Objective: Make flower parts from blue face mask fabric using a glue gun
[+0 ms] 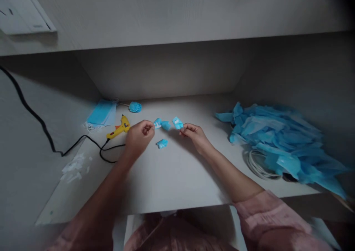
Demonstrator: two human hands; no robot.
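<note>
My right hand [194,135] pinches a small blue fabric piece [177,122] with a pale patch on it, held by its lower edge. My left hand [141,135] is closed in a pinch, thumb against forefinger. A whitish bit shows at its fingertips, but I cannot make out whether they grip it. Just beyond those fingertips are small curled blue pieces [165,125]. Another folded blue piece [162,143] lies on the white surface between my hands. Left of my left hand, a yellow glue gun [119,128] rests on its side, partly behind the hand.
A blue fabric rose [135,107] on a stem and blue face masks [102,112] lie at the back left. White scraps [74,166] are at the left front. A black cord [33,112] crosses the left. Blue fabric [277,136] and a coiled cable [257,166] sit right. A shelf overhangs.
</note>
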